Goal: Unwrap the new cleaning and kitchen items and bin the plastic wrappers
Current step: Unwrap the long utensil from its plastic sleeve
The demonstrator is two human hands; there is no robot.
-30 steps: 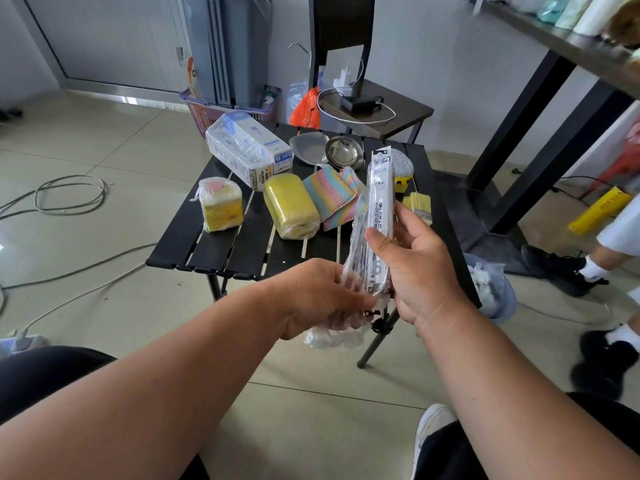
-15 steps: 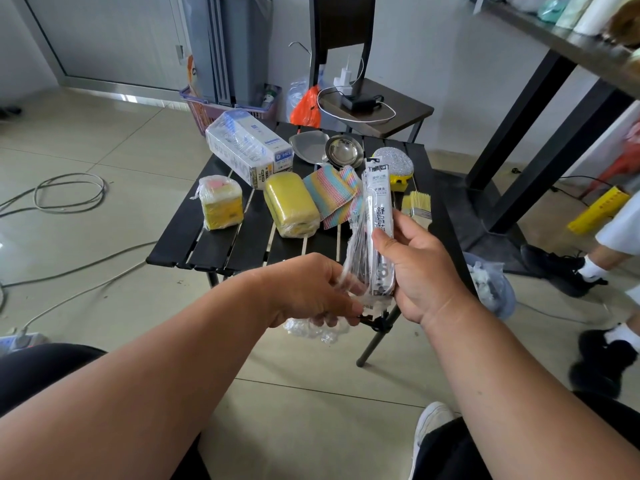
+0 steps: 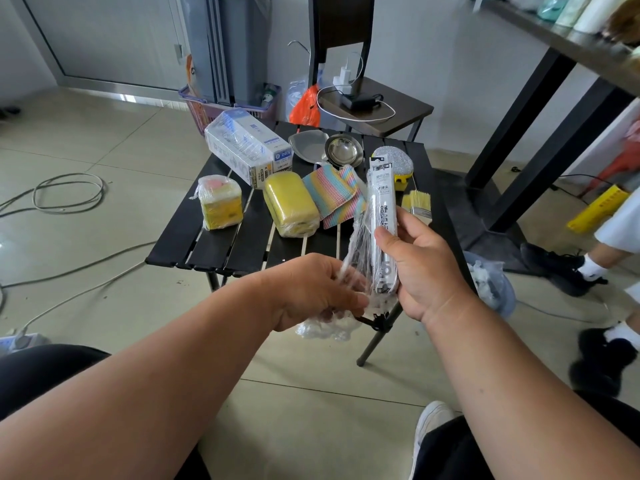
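Plastic wrapper [image 3: 349,271], clear and crumpled, is pinched in the curled fingers of the left hand [image 3: 311,289] above the black worktop [image 3: 242,244]; beside it the right hand [image 3: 426,271] grips the white packaged item [image 3: 381,216] upright.

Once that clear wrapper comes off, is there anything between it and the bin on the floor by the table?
Nothing visible blocks it. The left hand grips the clear plastic wrapper, peeling it from the long white pack in the right hand. The lined bin sits low beside the table's right edge, partly hidden behind the right forearm, so the wrapper must pass around that arm.
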